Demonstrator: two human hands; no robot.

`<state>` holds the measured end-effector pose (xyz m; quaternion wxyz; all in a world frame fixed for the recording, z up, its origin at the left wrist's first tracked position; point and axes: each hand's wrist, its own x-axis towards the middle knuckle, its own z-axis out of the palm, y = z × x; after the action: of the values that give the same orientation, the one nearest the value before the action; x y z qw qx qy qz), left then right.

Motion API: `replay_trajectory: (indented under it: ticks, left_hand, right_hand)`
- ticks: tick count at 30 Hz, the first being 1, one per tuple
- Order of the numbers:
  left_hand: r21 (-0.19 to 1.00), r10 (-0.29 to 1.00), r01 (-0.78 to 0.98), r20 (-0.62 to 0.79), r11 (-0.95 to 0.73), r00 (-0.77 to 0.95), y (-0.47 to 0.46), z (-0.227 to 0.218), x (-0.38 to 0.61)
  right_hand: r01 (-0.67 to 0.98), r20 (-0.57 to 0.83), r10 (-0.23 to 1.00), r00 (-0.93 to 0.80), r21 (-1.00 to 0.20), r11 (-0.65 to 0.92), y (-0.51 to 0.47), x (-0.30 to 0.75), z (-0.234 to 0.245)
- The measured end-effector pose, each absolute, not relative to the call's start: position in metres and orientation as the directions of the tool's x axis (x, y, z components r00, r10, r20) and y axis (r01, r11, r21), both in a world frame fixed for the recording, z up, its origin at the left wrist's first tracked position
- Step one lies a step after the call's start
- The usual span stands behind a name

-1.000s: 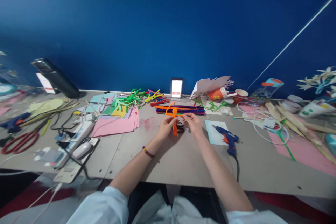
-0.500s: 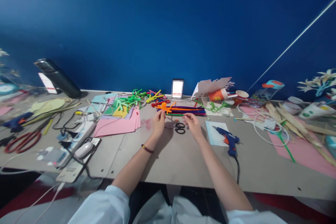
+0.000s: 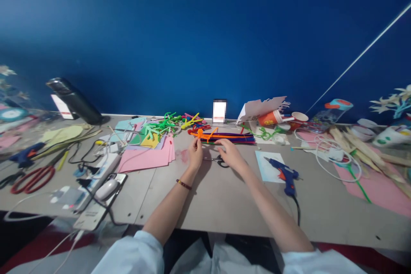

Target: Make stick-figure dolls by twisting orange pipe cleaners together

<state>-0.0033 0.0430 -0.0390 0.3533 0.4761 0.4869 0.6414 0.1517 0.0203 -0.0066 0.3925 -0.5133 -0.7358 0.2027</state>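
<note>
My left hand (image 3: 195, 153) is closed on an orange pipe-cleaner figure (image 3: 205, 134), which it holds up near a bundle of coloured pipe cleaners (image 3: 231, 138) lying on the grey table (image 3: 221, 197). To its right, my right hand (image 3: 228, 152) hovers with curled fingers over small black scissors (image 3: 219, 161) and appears to touch their handles. The figure's long orange strand runs right above the bundle.
Pink paper sheets (image 3: 146, 158) and green and yellow pipe-cleaner shapes (image 3: 163, 124) lie to the left. A blue glue gun (image 3: 284, 174) rests on the right. A power strip (image 3: 102, 167) and red scissors (image 3: 30, 178) sit far left. A phone (image 3: 219, 111) stands against the blue wall.
The orange figure has gone from upright between both hands to lying sideways in my left hand, farther back. My right hand has let go and dropped onto the black scissors.
</note>
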Motion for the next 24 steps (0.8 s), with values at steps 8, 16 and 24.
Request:
replay_trajectory:
  ticks: [8, 16, 24]
  left_hand:
    - [0.972, 0.932, 0.017, 0.229, -0.233, -0.281, 0.039, -0.032, -0.005]
    - [0.979, 0.95, 0.018, 0.201, -0.203, -0.24, 0.038, -0.033, -0.002]
    - [0.972, 0.925, -0.04, 0.206, -0.231, -0.32, 0.026, -0.023, 0.002]
  right_hand:
    - [0.429, 0.374, 0.918, -0.132, -0.813, 0.393, 0.077, 0.151, -0.009]
    - [0.618, 0.406, 0.846, -0.345, -0.58, 0.531, 0.085, 0.145, -0.029]
    - [0.174, 0.481, 0.861, 0.165, -0.874, 0.454, 0.077, 0.165, -0.011]
